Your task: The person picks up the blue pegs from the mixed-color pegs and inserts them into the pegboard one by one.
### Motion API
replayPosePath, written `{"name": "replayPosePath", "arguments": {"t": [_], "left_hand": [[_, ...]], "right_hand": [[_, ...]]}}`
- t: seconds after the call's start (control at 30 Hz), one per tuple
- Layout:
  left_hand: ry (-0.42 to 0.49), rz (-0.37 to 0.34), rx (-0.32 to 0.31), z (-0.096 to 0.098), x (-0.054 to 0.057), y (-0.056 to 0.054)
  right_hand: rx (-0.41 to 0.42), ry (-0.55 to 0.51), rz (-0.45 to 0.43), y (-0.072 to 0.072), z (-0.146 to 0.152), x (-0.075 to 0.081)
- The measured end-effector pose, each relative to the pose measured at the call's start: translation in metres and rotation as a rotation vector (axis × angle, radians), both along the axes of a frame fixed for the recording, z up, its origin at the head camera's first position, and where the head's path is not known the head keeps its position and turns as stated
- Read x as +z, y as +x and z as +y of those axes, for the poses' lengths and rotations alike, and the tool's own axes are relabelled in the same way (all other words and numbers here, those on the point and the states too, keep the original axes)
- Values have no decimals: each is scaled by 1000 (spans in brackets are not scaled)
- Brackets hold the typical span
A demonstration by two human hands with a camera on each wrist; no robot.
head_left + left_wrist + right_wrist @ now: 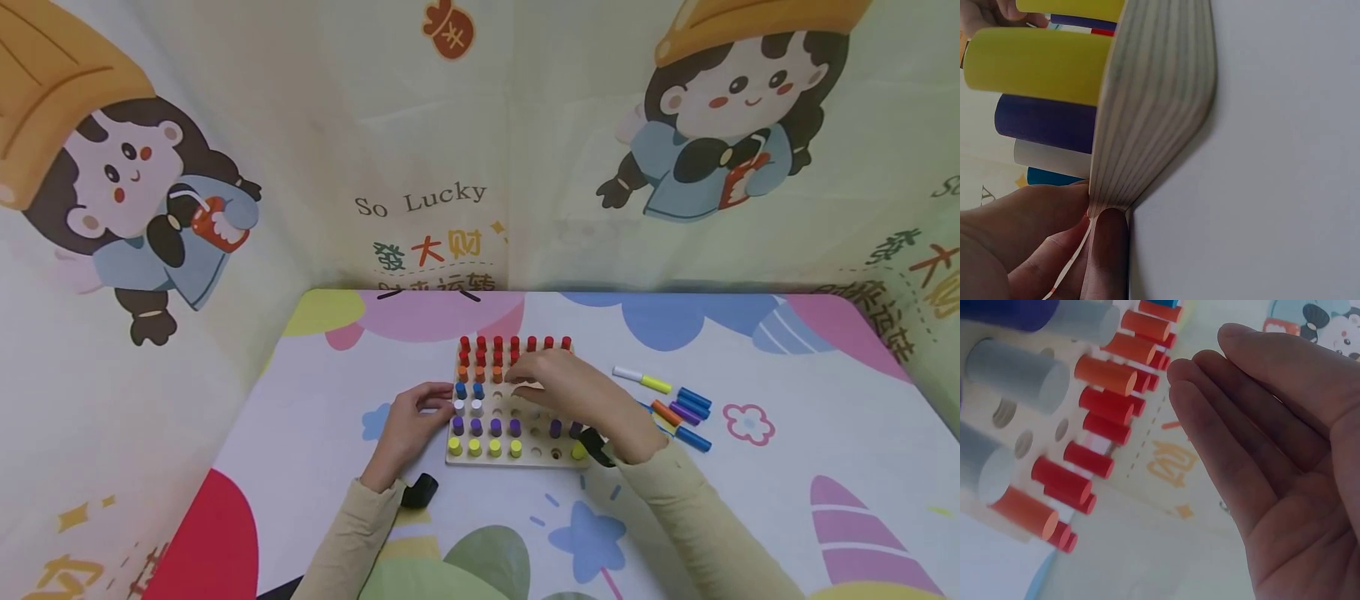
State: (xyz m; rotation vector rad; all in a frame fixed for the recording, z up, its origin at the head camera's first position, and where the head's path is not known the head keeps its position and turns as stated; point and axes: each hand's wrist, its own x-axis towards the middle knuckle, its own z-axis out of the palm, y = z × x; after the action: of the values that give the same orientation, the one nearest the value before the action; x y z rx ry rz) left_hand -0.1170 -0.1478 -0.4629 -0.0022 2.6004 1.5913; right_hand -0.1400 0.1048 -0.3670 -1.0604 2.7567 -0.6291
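A wooden pegboard (517,462) carries rows of pegs in red, orange, blue, white, purple and yellow, with several bare holes. My left hand (408,425) is at the board's left side. In the left wrist view, its thumb (1047,209) lies on the top edge and a finger (1109,250) against the layered side (1147,81), so the hand holds the board. Over the middle of the board hovers my right hand (566,387), hiding some pegs. The right wrist view shows its fingers (1222,437) extended together, the thumb (1272,356) apart and nothing between them.
Loose pegs lie on the table right of the board: a white one (627,374), a yellow one (657,384), an orange one (666,412), a purple one (684,413) and several blue ones (693,439). A printed curtain (570,242) stands behind the table.
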Motion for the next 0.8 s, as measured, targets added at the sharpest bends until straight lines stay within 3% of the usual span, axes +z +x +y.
{"name": "replayPosePath", "arguments": {"t": [0.27,0.8], "left_hand": [[17,5,-1,-1,-2,0],[19,-10,-3,0,0,0]], "right_hand": [[13,-8,16,1,13,-2],[-83,4,-20,7,44,-9]]}}
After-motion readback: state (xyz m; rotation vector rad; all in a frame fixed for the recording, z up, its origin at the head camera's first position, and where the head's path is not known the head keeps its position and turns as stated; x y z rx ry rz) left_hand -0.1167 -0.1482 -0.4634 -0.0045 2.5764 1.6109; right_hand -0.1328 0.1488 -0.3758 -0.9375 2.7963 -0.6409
